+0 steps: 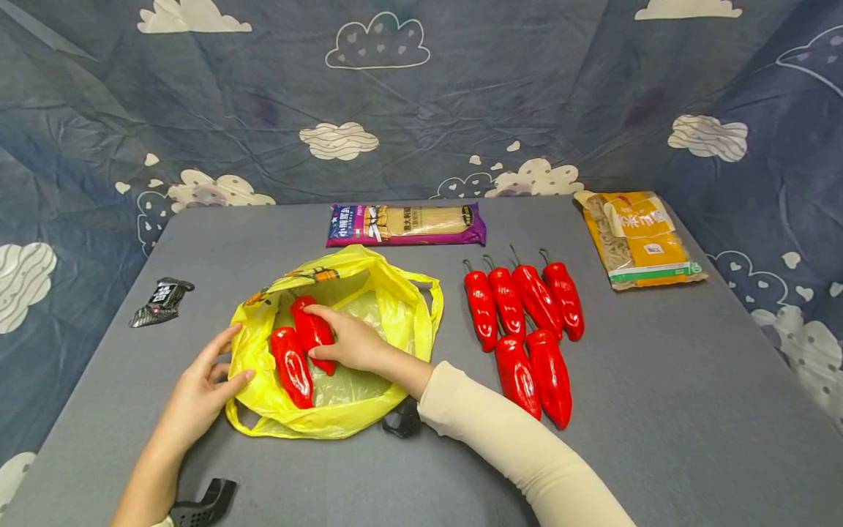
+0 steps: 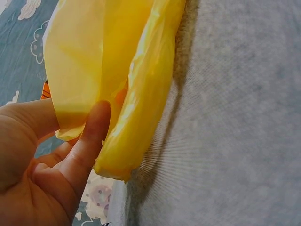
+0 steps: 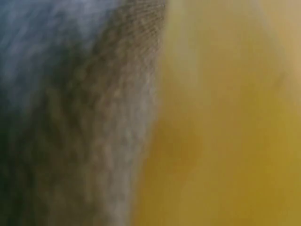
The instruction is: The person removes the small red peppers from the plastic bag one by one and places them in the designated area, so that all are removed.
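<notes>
- Well, the right hand (image 1: 352,340) reaches inside the yellow bag (image 1: 329,423), thumb and fingers gripping a red pepper (image 1: 315,337).
- A second pepper (image 1: 291,369) lies in the bag, just left of the gripped one.
- The left hand (image 1: 200,395) pinches the bag's left rim between thumb and finger, the plastic caught between them.
- The bag sits open-mouthed on the grey tabletop (image 1: 369,479), somewhat nearer its left edge than its right.
- Six more peppers (image 1: 540,304) lie right of the bag, four in a row towards the far edge, two on the near side.
- A purple-ended pasta packet (image 1: 405,225) lies along the far edge.
- An orange packet (image 1: 642,238) occupies the far right corner.
- A small black packet (image 1: 165,300) lies near the left edge.
</notes>
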`<state>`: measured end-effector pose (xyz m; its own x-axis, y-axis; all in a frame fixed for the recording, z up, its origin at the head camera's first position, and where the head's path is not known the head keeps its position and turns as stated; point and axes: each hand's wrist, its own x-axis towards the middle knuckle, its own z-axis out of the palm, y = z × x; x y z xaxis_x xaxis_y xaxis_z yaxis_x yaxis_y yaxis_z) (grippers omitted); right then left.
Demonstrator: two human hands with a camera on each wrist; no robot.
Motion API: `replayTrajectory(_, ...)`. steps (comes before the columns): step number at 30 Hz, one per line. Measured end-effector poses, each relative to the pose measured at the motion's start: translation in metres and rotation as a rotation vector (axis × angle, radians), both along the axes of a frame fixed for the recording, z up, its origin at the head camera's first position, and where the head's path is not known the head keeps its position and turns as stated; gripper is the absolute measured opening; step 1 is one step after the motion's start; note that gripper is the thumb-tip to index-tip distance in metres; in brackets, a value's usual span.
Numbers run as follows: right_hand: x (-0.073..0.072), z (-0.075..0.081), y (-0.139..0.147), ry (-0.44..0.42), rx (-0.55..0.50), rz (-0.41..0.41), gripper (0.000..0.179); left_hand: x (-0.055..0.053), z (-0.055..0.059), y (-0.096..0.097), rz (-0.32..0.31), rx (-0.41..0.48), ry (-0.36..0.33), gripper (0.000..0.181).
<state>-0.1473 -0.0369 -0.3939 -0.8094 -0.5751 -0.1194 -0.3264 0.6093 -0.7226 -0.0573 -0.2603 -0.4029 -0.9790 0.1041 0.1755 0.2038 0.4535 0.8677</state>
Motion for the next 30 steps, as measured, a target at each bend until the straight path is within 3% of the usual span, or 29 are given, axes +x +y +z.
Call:
replayTrajectory(9,0.006,0.005,0.015,-0.073,-0.068,0.017,0.065,0.0,0.0,-0.001,-0.001,-0.011,0.0,0.067)
replayTrajectory(17,0.026,0.027,0.05,-0.177,-0.215,0.083,0.064,0.0,0.0,-0.001,0.006,-0.025,0.004,0.068)
replayTrajectory(21,0.041,0.039,0.08,-0.159,-0.302,0.122,0.065,0.0,0.0,0.0,0.008,-0.026,-0.002,0.069)
replayTrajectory(24,0.05,0.047,0.108,-0.129,-0.37,0.108,0.065,0.0,0.0,0.0,0.009,-0.03,-0.008,0.069)
replayTrajectory(30,0.065,0.06,0.169,0.008,-0.43,-0.057,0.067,-0.001,-0.001,-0.001,0.01,-0.027,-0.007,0.069)
